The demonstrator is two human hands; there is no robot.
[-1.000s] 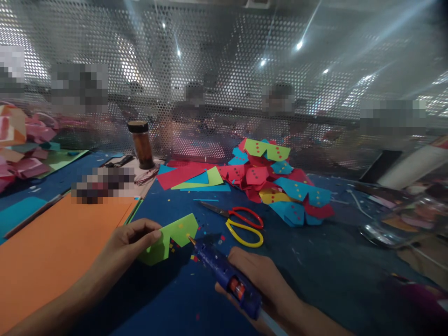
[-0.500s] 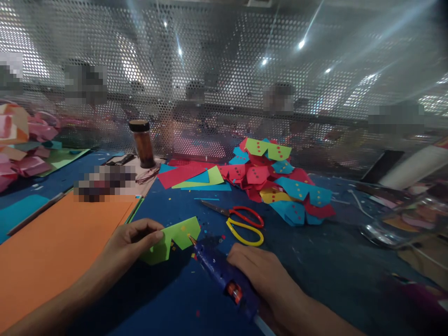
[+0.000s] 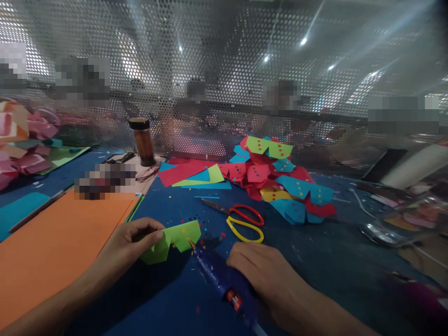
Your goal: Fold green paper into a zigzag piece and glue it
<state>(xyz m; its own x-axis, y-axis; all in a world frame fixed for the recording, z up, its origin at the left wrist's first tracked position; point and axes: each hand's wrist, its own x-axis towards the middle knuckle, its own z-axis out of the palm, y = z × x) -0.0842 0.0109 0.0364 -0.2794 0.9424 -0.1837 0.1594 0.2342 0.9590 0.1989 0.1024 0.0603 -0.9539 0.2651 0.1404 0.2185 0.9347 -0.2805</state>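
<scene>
My left hand point(image 3: 140, 240) pinches a folded green paper cutout point(image 3: 189, 233) between thumb and fingers; the piece has a notch in its lower edge and small yellow dots on its face. In my right hand point(image 3: 259, 268) is a blue glue gun point(image 3: 213, 270), gripped round its handle, with a glue stick coming out of the back. The gun's metal nozzle meets the right part of the green paper. Just beyond, scissors point(image 3: 241, 217) with one red and one yellow handle lie with their blades apart. Tiny coloured paper bits are scattered around the cutout.
Beyond the scissors lies a pile of dotted paper cutouts point(image 3: 259, 172), beside flat coloured sheets point(image 3: 185, 175). Orange paper point(image 3: 63, 247) covers the left side. A dark-capped jar point(image 3: 144, 144) stands near the perforated metal screen point(image 3: 217, 60). At right is a clear container point(image 3: 395, 224).
The glue gun's nozzle has shifted slightly down the green paper. The paper's right end has tipped a little lower. Both hands keep their holds.
</scene>
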